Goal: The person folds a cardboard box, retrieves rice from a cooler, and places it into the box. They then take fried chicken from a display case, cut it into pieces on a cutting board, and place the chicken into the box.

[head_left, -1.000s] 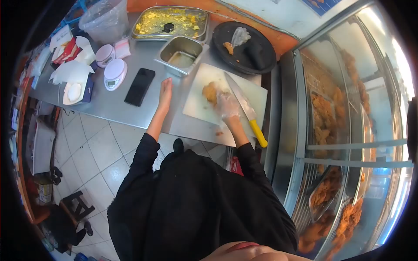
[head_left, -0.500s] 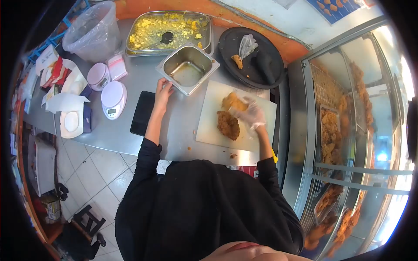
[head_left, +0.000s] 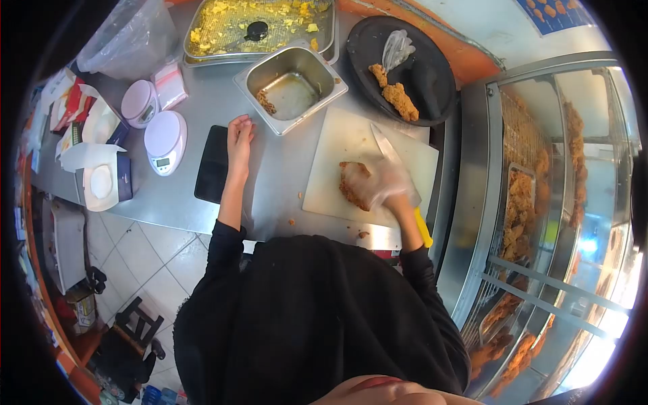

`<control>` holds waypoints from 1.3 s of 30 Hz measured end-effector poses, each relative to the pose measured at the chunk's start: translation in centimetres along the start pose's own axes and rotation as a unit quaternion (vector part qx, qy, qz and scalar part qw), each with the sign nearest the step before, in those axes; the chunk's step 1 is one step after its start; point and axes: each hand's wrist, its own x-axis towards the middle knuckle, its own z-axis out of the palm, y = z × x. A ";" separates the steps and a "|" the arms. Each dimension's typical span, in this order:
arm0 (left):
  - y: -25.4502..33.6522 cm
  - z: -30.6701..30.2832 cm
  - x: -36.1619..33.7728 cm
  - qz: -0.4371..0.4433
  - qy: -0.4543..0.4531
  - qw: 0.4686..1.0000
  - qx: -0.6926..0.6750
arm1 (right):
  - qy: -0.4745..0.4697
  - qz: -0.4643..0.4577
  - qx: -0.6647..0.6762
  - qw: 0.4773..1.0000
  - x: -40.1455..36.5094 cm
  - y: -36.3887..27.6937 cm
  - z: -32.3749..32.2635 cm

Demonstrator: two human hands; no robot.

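Observation:
My left hand is bare and empty beside the metal pan, its fingers loosely bent and apart from the rim. Brown crumbs lie inside the pan. In a clear glove, my right hand is over the white cutting board, at the right side of a dark brown fried piece. Motion blurs its fingers. A knife lies partly under that hand, its yellow handle reaching past the board's edge. Golden fried pieces and a crumpled clear glove rest on the black round tray.
A tray of yellow bits stands at the back. Two scales, a black flat device, open boxes and a bagged bin are on the left. A glass cabinet of fried food borders the right.
The golden piece from my right hand is now on the black tray, and that hand is at the darker piece. My left hand has let go of the pan's rim. The view has shifted.

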 end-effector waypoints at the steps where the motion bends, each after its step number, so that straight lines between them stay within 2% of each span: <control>1: -0.5 0.0 -0.3 -0.002 0.002 1.000 0.001 | -0.087 -0.046 -0.005 0.995 -0.9 -2.5 -0.9; 2: -1.1 0.0 -0.6 0.012 0.000 1.000 0.009 | -0.089 -0.048 -0.002 0.995 -0.9 -2.9 -0.3; 4: -1.8 0.3 -1.4 0.029 -0.003 0.999 0.017 | -0.086 0.069 -0.006 0.994 -0.7 -3.0 0.9; 5: -2.0 0.5 -1.9 0.030 -0.003 0.999 0.019 | -0.086 0.069 -0.004 0.994 -0.7 -3.0 1.1; 7: -2.2 1.0 -3.1 0.032 -0.020 0.999 0.016 | -0.067 0.235 0.029 0.969 -1.1 -2.8 1.4; 8: -3.1 0.9 -3.1 0.047 -0.031 0.998 0.024 | -0.067 0.238 0.029 0.969 -1.9 -2.4 1.4; 9: -3.7 0.7 -3.3 0.046 -0.033 0.998 0.023 | -0.019 0.235 0.015 0.972 -3.0 -1.6 1.3; 11: -4.4 0.5 -3.9 0.100 -0.061 0.991 0.068 | 0.076 0.227 -0.014 0.971 -5.4 0.4 0.7; 12: -4.2 0.5 -4.3 0.100 -0.061 0.991 0.067 | 0.061 0.263 -0.041 0.962 -6.3 2.0 0.3; 13: -3.7 0.4 -4.8 0.170 -0.074 0.975 0.124 | 0.045 0.297 -0.067 0.951 -7.0 3.8 0.0; 14: -3.2 0.4 -5.2 0.238 -0.087 0.951 0.179 | 0.046 0.297 -0.068 0.951 -7.4 5.4 0.4; 15: -2.7 0.6 -5.5 0.238 -0.086 0.951 0.177 | -0.001 0.295 -0.075 0.952 -7.7 7.1 1.1; 16: -2.0 0.9 -5.6 0.240 -0.172 0.932 0.209 | -0.047 0.292 -0.081 0.952 -7.8 8.3 1.4; 17: -1.3 1.4 -5.8 0.239 -0.256 0.906 0.238 | -0.045 0.291 -0.084 0.952 -7.9 9.4 1.6; 18: -0.6 2.1 -6.0 0.239 -0.255 0.907 0.236 | -0.044 0.216 -0.103 0.970 -8.0 10.2 1.6; 19: 0.3 3.1 -6.2 0.258 -0.331 0.861 0.288 | -0.043 0.142 -0.122 0.981 -8.2 10.8 1.7; 20: 1.2 4.4 -6.4 0.274 -0.404 0.805 0.337 | -0.041 0.144 -0.123 0.981 -8.0 11.5 1.7; 22: 2.7 7.6 -6.6 0.275 -0.462 0.773 0.336 | -0.054 0.169 -0.121 0.977 -7.3 12.5 1.6; 23: 2.7 9.4 -6.4 0.351 -0.441 0.754 0.336 | -0.051 0.171 -0.123 0.976 -7.5 12.7 1.8; 25: 3.4 13.1 -6.5 0.503 -0.378 0.706 0.326 | 0.071 0.081 -0.106 0.988 -7.6 12.9 2.0; 26: 4.3 14.8 -6.6 0.578 -0.334 0.675 0.314 | 0.074 0.081 -0.108 0.988 -7.7 11.8 1.4; 27: 4.4 16.3 -6.4 0.580 -0.333 0.675 0.313 | 0.048 0.077 -0.131 0.987 -8.0 9.8 0.6; 29: 3.7 18.7 -5.5 0.637 -0.296 0.614 0.360 | 0.022 0.076 -0.154 0.985 -7.8 7.8 0.7; 31: 1.0 19.2 -3.5 0.635 -0.297 0.593 0.396 | -0.001 0.039 -0.149 0.988 -7.2 7.1 1.3; 33: -1.2 18.8 -2.1 0.577 -0.328 0.584 0.468 | -0.005 0.027 -0.137 0.990 -6.7 7.6 2.2; 34: -1.8 18.7 -2.2 0.529 -0.337 0.602 0.495 | -0.024 0.034 -0.141 0.989 -6.6 7.9 2.8; 36: -1.9 19.1 -2.2 0.539 -0.314 0.607 0.493 | -0.062 0.047 -0.138 0.987 -5.9 8.2 3.4; 39: -1.7 19.1 -3.0 0.534 -0.296 0.621 0.491 | -0.063 0.042 -0.083 0.994 -5.6 8.0 3.7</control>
